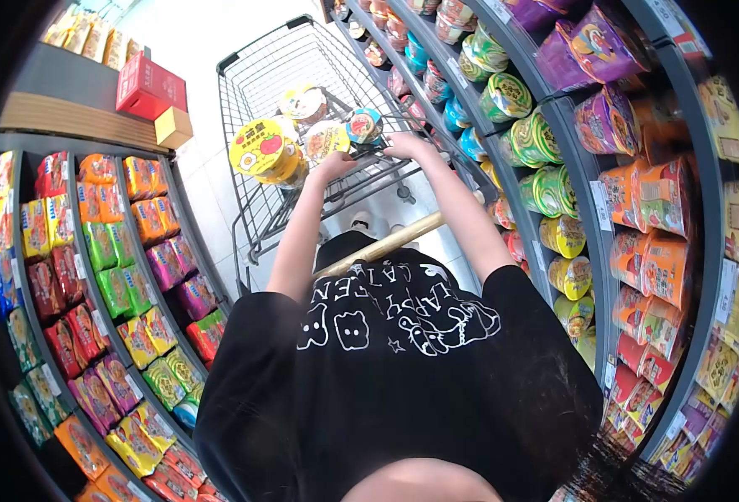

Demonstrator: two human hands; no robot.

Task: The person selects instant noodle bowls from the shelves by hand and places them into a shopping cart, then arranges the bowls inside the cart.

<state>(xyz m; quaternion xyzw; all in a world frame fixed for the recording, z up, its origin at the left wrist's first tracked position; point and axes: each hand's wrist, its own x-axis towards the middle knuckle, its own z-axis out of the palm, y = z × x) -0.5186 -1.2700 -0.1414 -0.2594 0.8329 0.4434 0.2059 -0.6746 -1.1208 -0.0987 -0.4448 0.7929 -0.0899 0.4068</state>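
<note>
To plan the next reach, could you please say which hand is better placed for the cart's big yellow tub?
Probably the left hand: it is nearer the yellow tub; the right hand lies farther across the cart.

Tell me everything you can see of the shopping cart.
The shopping cart has an open basket of dark wire, apparently metal, with black corner pieces on its far rim. It stands upright on a pale tiled floor, one wheel showing. Inside sit a large yellow tub and smaller tubs, including a blue-rimmed tub. The left hand and right hand are at its near end, their exact grip unclear.
</note>
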